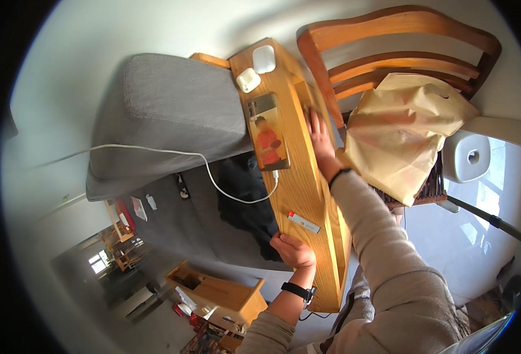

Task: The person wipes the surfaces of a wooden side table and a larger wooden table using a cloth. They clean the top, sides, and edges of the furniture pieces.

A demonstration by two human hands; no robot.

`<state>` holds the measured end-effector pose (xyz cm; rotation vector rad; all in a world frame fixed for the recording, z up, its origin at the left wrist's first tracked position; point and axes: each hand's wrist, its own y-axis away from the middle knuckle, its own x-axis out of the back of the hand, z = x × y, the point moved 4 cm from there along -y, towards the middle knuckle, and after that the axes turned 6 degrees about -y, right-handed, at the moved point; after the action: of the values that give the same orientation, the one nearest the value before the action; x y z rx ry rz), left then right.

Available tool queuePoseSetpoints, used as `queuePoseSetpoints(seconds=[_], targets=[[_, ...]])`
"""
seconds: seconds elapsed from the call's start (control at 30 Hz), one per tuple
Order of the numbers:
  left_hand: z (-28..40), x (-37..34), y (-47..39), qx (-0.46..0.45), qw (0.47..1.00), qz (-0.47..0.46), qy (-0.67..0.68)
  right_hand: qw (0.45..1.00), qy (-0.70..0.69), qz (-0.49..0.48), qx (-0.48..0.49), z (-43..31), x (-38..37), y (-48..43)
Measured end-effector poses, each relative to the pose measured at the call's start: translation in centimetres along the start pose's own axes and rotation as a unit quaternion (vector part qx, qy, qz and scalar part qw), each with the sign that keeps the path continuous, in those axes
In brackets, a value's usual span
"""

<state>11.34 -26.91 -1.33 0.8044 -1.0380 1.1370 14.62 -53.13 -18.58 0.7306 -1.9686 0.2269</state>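
Observation:
My left hand (pixel 293 251) rests on the near part of a wooden sofa armrest (pixel 298 194), its fingers curled over the edge beside the grey seat. My right hand (pixel 319 132) reaches into the open side of the armrest, its fingertips partly hidden there; whether it holds anything I cannot tell. On the armrest top lie a white and red lighter (pixel 303 221), a phone in a picture case (pixel 267 132) with a white cable (pixel 207 163) plugged in, a white earbud case (pixel 248 80) and a second white case (pixel 264 59).
Left of the armrest are a grey cushion (pixel 176 97) and black cloth (pixel 242 194) on the sofa. To the right, a wooden chair (pixel 402 22) bears a tan bag (pixel 397 132). Beyond it are a white stool (pixel 457 155) and a dark pole (pixel 499 222). A wooden table (pixel 225 292) stands lower left.

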Motion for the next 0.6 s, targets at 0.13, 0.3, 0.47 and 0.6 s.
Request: queuePoseSetpoints(seconds=[0.13,0.3,0.47,0.6], targets=[[0.4,0.2,-0.1,0.007,1.000,0.010,-0.025,0.997,-0.056,-0.045,-0.016,-0.5,-0.3,8.7],[0.5,0.2,0.0,0.030,1.000,-0.001,-0.008,0.953,-0.289,0.040,-0.079,0.3,0.1,4.3],[-0.2,0.1,0.1,0.035,0.999,-0.021,0.007,0.924,-0.359,0.108,-0.077,1.3,1.4,-3.2],[-0.5,-0.1,0.1,0.036,0.999,-0.017,0.008,0.898,-0.414,0.124,-0.085,1.4,1.2,1.1]])
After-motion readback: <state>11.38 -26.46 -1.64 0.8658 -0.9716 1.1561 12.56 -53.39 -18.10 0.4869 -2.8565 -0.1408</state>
